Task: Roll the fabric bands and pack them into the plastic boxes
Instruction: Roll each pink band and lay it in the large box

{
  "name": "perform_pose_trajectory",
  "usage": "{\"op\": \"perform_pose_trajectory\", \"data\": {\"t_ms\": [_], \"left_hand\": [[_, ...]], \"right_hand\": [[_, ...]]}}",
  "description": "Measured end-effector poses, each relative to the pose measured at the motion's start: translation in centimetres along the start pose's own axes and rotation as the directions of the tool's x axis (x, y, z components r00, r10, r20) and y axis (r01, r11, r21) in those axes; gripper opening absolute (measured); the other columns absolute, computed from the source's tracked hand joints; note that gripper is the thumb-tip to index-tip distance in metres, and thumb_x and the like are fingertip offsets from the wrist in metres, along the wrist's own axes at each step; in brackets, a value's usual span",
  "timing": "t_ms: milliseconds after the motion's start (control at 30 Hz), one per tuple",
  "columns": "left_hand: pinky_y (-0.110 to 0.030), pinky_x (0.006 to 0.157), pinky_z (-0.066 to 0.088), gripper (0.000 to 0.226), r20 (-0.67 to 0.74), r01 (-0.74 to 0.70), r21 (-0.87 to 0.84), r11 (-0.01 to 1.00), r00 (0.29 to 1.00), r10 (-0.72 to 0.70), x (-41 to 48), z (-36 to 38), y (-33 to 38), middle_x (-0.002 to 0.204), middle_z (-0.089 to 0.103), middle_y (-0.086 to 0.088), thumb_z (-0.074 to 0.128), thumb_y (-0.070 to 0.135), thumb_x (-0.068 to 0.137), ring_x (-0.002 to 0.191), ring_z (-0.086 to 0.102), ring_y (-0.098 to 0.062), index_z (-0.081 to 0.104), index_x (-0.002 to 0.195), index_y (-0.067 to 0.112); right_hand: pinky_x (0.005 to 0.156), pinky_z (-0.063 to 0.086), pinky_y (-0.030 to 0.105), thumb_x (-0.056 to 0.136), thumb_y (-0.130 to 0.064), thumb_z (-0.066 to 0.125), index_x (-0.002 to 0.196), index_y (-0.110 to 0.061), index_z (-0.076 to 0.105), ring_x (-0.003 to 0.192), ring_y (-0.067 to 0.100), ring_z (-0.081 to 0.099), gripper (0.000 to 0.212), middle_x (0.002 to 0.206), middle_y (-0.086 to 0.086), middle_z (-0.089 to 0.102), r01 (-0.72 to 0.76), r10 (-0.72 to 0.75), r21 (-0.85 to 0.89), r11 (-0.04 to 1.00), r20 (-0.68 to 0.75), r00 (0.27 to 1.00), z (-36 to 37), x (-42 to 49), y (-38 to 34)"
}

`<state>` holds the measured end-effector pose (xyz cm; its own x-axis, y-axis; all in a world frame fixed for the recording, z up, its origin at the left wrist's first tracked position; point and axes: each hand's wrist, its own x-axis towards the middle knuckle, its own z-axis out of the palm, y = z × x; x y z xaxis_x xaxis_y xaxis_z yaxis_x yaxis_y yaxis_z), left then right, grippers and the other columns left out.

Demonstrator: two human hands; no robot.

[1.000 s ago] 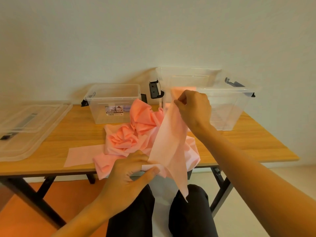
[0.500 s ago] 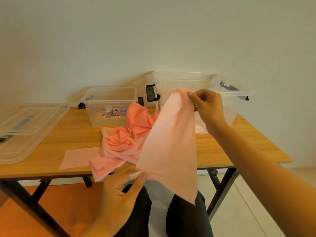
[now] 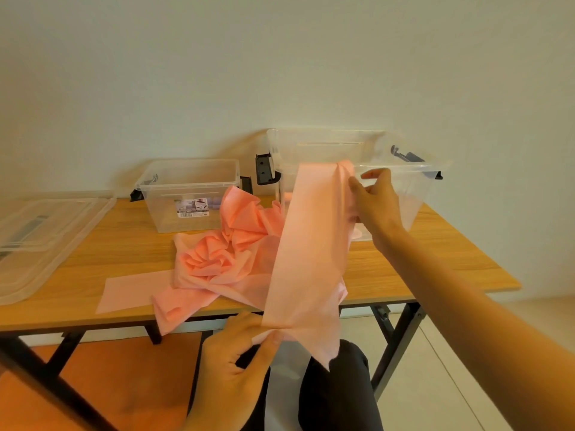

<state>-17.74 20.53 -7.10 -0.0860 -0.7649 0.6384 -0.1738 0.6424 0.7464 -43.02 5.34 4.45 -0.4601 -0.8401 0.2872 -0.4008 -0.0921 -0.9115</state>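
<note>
As I judge it, the step in hand is to straighten one pink fabric band [image 3: 308,253] before rolling it. The band is stretched in the air between the two hands, above the near edge of the wooden table [image 3: 109,244]. The right hand [image 3: 375,203], far and to the right in front of the large clear plastic box [image 3: 417,194], pinches the upper end between thumb and fingertips, and there the cloth is gathered into a fold. The left hand [image 3: 236,356], near and low, pinches the lower part between thumb and forefinger, and a short pointed tail hangs below it. To do this well, I think the right fingers should spread out the gathered end so that the band shows its full width. Both hands need a light, even tension, because such thin cloth probably twists easily. The roll is better started from one end with the edges lined up, otherwise it becomes a cone. The pile of pink bands [image 3: 224,256] lies just behind, in the middle of the table, and pulling should not drag it. The small clear plastic box [image 3: 189,181] stands far, left of the large one.
</note>
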Motion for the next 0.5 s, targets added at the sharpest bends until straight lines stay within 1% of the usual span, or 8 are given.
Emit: {"op": "perform_pose_trajectory", "data": {"t_ms": [100,133,200,267,367,400,433,500], "left_hand": [[-0.032,0.083,0.058,0.023,0.009,-0.044,0.04,0.998,0.999,0.043,0.0,0.2,0.0,0.106,0.075,0.017,0.064,0.031,0.093,0.102,0.07,-0.012,0.073,0.113,0.037],[-0.034,0.081,0.058,0.022,0.015,-0.058,0.047,0.997,0.998,0.058,0.0,0.3,0.0,0.106,0.074,0.017,0.063,0.033,0.094,0.101,0.07,-0.013,0.073,0.114,0.037],[-0.037,0.078,0.057,0.021,0.027,-0.082,0.051,0.995,0.996,0.081,0.1,0.5,0.1,0.106,0.074,0.018,0.061,0.039,0.097,0.098,0.07,-0.013,0.072,0.115,0.039],[-0.037,0.078,0.057,0.021,0.033,-0.079,0.05,0.996,0.996,0.077,0.1,0.6,0.2,0.106,0.073,0.019,0.06,0.041,0.097,0.1,0.069,-0.011,0.071,0.116,0.041],[-0.036,0.079,0.056,0.022,0.04,-0.069,0.039,0.997,0.997,0.067,0.0,0.6,0.3,0.106,0.073,0.019,0.06,0.043,0.098,0.101,0.068,-0.012,0.072,0.116,0.04],[-0.035,0.079,0.056,0.022,0.042,-0.06,0.037,0.997,0.997,0.059,-0.1,0.6,0.2,0.106,0.074,0.018,0.06,0.044,0.098,0.1,0.068,-0.013,0.072,0.115,0.038],[-0.035,0.079,0.056,0.022,0.041,-0.05,0.033,0.998,0.998,0.049,-0.1,0.6,0.3,0.105,0.074,0.018,0.06,0.044,0.098,0.1,0.068,-0.013,0.073,0.114,0.037],[-0.032,0.08,0.057,0.02,0.033,-0.02,0.022,1.0,0.999,0.019,-0.1,0.5,0.2,0.104,0.074,0.017,0.062,0.043,0.096,0.101,0.069,-0.014,0.074,0.112,0.037]], "right_hand": [[0.074,0.055,0.039,0.093,-0.049,0.069,0.132,-0.017,0.045,0.087,0.023,0.063,0.056,0.1,0.003,0.064,0.195,-0.197,-0.227,0.954,0.014,0.98,0.7,0.3,-1.3],[0.073,0.052,0.037,0.093,-0.049,0.07,0.132,-0.016,0.045,0.088,0.023,0.062,0.057,0.102,0.003,0.064,0.211,-0.223,-0.291,0.933,-0.008,0.975,1.0,0.5,-1.6],[0.075,0.052,0.038,0.097,-0.044,0.064,0.128,-0.014,0.048,0.09,0.026,0.062,0.046,0.104,0.005,0.065,0.198,-0.229,-0.326,0.924,-0.06,0.972,1.5,1.2,-2.0],[0.082,0.056,0.042,0.1,-0.04,0.061,0.118,-0.015,0.054,0.093,0.026,0.064,0.031,0.104,0.004,0.066,0.14,-0.165,-0.225,0.964,-0.097,0.981,1.7,1.8,-2.3],[0.082,0.058,0.04,0.1,-0.022,0.061,0.103,-0.017,0.06,0.083,0.017,0.063,0.007,0.091,-0.001,0.065,0.104,-0.117,-0.111,0.988,-0.124,0.985,1.4,2.8,-2.4],[0.08,0.056,0.036,0.1,-0.017,0.058,0.102,-0.016,0.061,0.08,0.014,0.061,0.003,0.088,-0.002,0.063,0.101,-0.116,-0.109,0.989,-0.15,0.982,1.0,3.0,-2.4],[0.078,0.054,0.033,0.1,-0.013,0.055,0.103,-0.016,0.061,0.08,0.014,0.059,0.007,0.089,-0.002,0.063,0.08,-0.096,-0.09,0.993,-0.191,0.977,0.5,3.2,-2.3],[0.076,0.049,0.03,0.1,-0.01,0.05,0.106,-0.018,0.062,0.087,0.017,0.059,0.015,0.097,0.0,0.063,-0.024,0.03,0.028,0.999,-0.268,0.963,-0.8,3.5,-1.8]]}}
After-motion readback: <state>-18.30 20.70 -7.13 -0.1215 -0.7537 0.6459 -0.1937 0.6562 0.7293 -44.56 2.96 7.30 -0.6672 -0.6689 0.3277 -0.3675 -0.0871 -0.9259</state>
